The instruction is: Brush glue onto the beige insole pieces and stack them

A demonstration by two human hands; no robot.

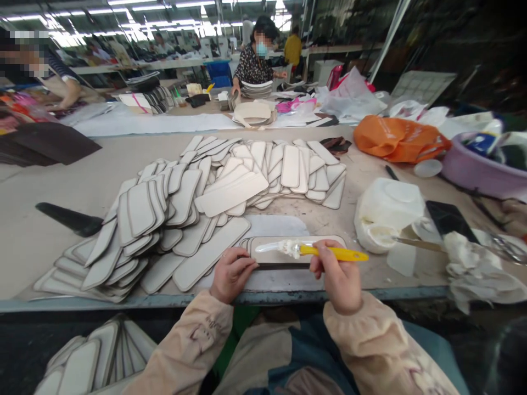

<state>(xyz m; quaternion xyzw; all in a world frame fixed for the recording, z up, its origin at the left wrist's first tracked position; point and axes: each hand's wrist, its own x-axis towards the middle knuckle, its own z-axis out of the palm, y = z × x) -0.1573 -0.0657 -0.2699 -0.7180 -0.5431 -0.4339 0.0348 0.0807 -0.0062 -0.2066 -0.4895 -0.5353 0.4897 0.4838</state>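
Observation:
A long pale panel with rounded corners (267, 255) lies in front of me near the table edge, on top of other panels. Wet white glue (267, 247) streaks across its upper face. My right hand (340, 274) is closed around the yellow handle of a brush (337, 253), whose glue-covered head rests on the panel. With fingers pinched together, my left hand (233, 272) grips the panel's left end. Beneath the panel shows a whitish sheet (272, 280).
Heaped pale panels (230, 181) cover the table's middle and left. To the right stand a cut white plastic jug (389, 211), crumpled tissue (473, 269), an orange bag (399, 138) and a purple basin (486, 170). A co-worker (257, 60) sits across the table.

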